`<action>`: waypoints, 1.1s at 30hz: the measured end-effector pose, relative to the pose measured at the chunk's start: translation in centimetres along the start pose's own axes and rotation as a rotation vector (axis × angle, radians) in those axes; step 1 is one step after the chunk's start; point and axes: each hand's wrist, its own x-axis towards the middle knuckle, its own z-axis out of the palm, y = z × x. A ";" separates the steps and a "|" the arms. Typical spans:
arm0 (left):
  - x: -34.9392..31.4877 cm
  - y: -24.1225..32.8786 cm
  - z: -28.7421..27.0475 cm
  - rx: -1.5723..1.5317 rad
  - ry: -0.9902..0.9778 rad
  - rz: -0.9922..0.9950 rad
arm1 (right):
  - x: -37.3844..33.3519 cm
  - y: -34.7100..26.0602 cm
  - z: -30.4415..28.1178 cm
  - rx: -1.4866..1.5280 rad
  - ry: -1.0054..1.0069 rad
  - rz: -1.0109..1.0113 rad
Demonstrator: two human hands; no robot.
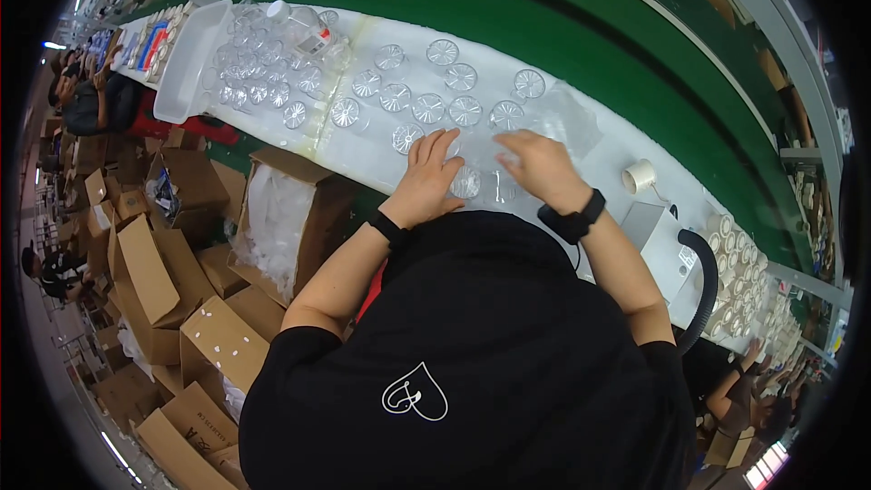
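My left hand [426,180] rests at the near edge of the white-topped table, with its thumb and fingers around a clear round glass [466,183]. Just right of that glass, my right hand [543,171] is raised with its thumb apart from its bent fingers, and I see nothing held in it. Below it lies some clear, see-through material [497,189] whose kind I cannot make out. Several clear glasses with ribbed round bases, such as one glass [428,108], stand beyond my hands. A sheet of clear plastic film [567,118] lies to the right.
At the left are a white plastic tub [188,68], many clustered glasses and a clear plastic bottle [295,29]. A white tape roll [640,176], a grey metal box [655,245] with a black hose [706,286], and stacked pale rings stand right. Open cardboard boxes [150,272] crowd the left floor.
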 end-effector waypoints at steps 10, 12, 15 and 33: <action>-2.1 -0.5 -0.5 -0.007 0.108 0.019 | 2.4 0.4 4.0 -0.003 -0.484 -0.163; -3.0 -1.5 0.3 -0.138 0.011 -0.068 | 2.1 -0.1 3.7 0.050 -0.450 -0.155; -3.8 -1.9 0.8 -0.296 -0.073 -0.187 | 2.0 -0.4 3.3 0.156 -0.371 -0.127; -3.7 -2.3 1.3 -1.005 -0.098 -0.453 | 3.2 -2.3 -0.3 0.607 -0.504 -0.163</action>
